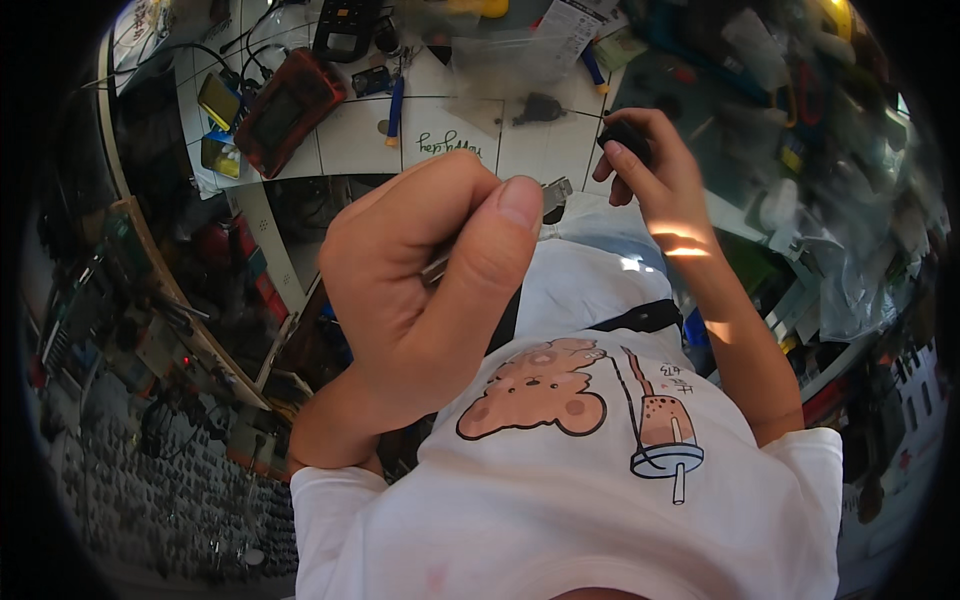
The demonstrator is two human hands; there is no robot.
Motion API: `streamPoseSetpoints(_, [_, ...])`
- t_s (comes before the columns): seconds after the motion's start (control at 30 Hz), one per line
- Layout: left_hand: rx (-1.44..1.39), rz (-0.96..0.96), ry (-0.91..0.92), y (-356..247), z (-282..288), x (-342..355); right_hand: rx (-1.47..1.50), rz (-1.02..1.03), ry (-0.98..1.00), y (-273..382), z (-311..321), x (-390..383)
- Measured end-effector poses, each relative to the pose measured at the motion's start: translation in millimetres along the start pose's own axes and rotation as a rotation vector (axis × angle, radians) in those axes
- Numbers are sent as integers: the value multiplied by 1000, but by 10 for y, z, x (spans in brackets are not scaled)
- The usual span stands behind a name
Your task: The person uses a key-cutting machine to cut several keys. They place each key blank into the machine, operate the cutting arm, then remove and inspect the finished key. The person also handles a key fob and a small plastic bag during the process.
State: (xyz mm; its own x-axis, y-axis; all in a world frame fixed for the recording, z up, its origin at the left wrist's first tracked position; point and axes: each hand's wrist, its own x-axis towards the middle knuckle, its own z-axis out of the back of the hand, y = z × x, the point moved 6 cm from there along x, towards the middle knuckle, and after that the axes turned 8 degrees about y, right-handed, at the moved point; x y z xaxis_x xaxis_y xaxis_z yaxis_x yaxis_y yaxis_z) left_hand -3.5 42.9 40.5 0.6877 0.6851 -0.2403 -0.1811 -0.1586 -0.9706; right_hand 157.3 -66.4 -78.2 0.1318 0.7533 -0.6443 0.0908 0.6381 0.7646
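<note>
L hand [420, 290] fist closed on thin metal tool [556, 190], tip poking past thumb; R hand [655, 180] pinches small black part [627, 138] over white bench [350, 135]; both prob. light, rigid—hold by body.

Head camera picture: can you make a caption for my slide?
Left hand pinches a small metal tool while right hand grips a small black part above a cluttered white workbench.

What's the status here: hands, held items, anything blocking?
Left hand shut on thin metal tool, raised close to camera. Right hand shut on small black part over the white tiled bench. Nothing between the hands.
</note>
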Motion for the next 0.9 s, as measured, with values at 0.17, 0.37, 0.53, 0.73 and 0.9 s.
streamPoseSetpoints(0.17, [-134, 78, -126, 214, 203, -163, -254, -129, 9, -668, 37, 362])
streamPoseSetpoints(0.37, [-285, 120, -458, 341, 277, -616, -600, -101, -24, -759, 99, 313])
streamPoseSetpoints(0.53, [-297, 58, -709, 244, 157, -1180, -731, 196, 81, -534, -39, 248])
streamPoseSetpoints(0.73, [-34, -52, -1088, 131, -49, -2051, -457, 308, 545, 106, -888, -245])
streamPoseSetpoints(0.9, [-55, -53, -1344, 86, -110, -2876, -405, 309, 875, 274, -1680, -730])
